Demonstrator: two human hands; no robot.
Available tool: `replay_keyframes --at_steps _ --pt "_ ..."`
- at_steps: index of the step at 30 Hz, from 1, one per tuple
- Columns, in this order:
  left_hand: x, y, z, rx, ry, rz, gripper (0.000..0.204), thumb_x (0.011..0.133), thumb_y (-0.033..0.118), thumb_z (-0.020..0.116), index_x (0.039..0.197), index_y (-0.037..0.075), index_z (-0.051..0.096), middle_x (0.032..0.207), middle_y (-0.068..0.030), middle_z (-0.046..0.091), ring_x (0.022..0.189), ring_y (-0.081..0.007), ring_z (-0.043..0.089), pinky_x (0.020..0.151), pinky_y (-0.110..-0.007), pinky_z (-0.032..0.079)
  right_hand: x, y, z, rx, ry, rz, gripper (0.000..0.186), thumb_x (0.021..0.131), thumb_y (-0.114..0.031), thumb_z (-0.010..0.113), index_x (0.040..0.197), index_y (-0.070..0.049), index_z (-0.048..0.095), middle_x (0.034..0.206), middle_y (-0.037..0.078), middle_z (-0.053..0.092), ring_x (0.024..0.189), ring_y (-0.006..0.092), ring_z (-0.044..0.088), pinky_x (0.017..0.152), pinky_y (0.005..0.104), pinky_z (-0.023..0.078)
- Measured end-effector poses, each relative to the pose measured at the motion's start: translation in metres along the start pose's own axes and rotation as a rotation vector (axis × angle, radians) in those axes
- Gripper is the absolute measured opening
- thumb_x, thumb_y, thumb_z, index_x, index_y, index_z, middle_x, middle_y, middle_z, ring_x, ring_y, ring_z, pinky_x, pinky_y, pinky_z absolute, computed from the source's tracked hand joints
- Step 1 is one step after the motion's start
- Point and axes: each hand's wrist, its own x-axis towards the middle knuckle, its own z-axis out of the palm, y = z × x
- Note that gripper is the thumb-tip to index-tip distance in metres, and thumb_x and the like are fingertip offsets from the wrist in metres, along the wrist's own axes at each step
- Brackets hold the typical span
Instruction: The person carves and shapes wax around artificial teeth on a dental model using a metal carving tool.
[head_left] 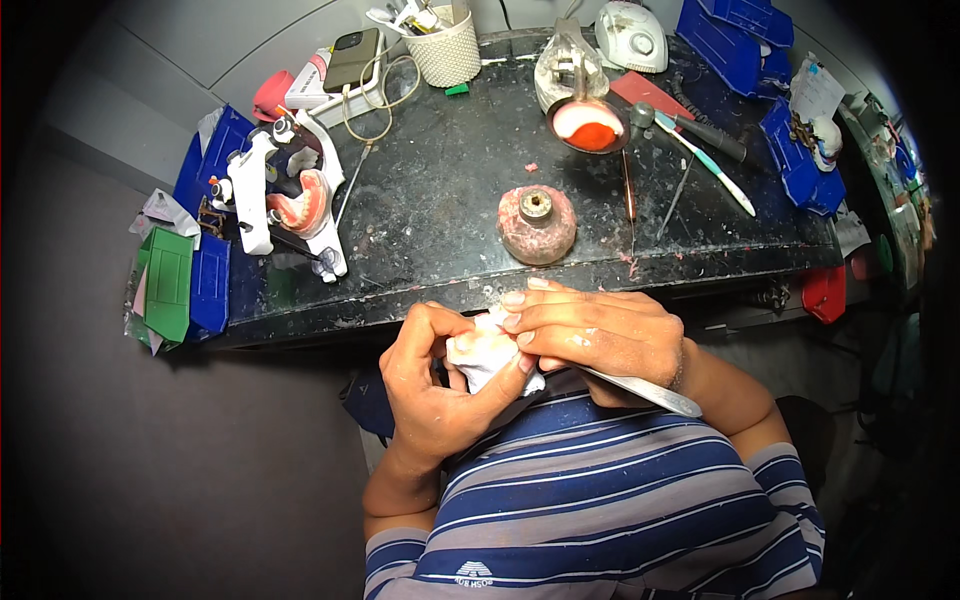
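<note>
My left hand [425, 390] grips a white plaster dental cast [480, 358] close to my body, just off the bench's front edge. Its thumb and fingers wrap round the cast's sides. Bent over the same cast from the right, my right hand [615, 335] touches its top and edge with the fingertips. A flat metal spatula [655, 394] is held in that hand, its broad rounded end sticking out below the palm toward the right wrist. The spatula's other end and part of the cast are hidden by my fingers.
On the dark bench [430, 200] stand a round, pink-smeared burner [537, 235] and a white articulator [255, 195] with a pink denture [305, 205]. Farther back is a pan of red material [590, 132]. A toothbrush [715, 170] lies right; blue trays [800, 160] line the sides.
</note>
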Motion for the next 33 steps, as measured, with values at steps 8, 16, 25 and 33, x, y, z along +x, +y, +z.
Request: replay_keyframes --at_steps 8,16,25,33 --pt "-0.001 0.000 0.000 -0.024 -0.002 -0.050 0.045 0.075 0.011 0.098 0.093 0.004 0.058 0.082 -0.0026 0.066 0.070 -0.0025 0.057 0.053 -0.020 0.041 -0.003 0.004 -0.001 0.008 -0.018 -0.004 0.023 0.090 -0.005 0.073 0.110 0.006 0.072 0.109 0.019 0.076 0.105 0.0365 0.077 0.099 0.0459 0.063" --pt "-0.001 -0.002 0.000 -0.016 0.010 -0.064 0.045 0.074 0.012 0.099 0.092 0.003 0.059 0.082 -0.0027 0.066 0.069 -0.0030 0.058 0.053 -0.020 0.041 -0.003 0.002 -0.001 0.012 -0.022 0.002 0.027 0.087 -0.007 0.076 0.110 0.006 0.071 0.111 0.022 0.075 0.106 0.0363 0.077 0.093 0.0436 0.064" --pt "-0.002 0.002 0.000 0.109 0.007 -0.133 0.044 0.071 0.015 0.099 0.089 0.003 0.061 0.082 -0.0061 0.067 0.069 -0.0108 0.058 0.057 -0.026 0.045 -0.009 0.009 0.003 -0.027 -0.040 -0.033 0.030 0.085 -0.004 0.076 0.110 0.010 0.069 0.112 0.024 0.074 0.103 0.0390 0.077 0.090 0.0438 0.065" --pt "0.002 0.001 -0.005 0.311 -0.069 -0.019 0.044 0.066 0.020 0.099 0.088 0.004 0.065 0.080 -0.0061 0.068 0.072 -0.0196 0.055 0.064 -0.033 0.045 -0.007 0.010 -0.003 0.151 0.028 0.259 0.012 0.096 -0.002 0.072 0.106 0.005 0.073 0.108 0.021 0.078 0.100 0.0335 0.078 0.090 0.0407 0.063"
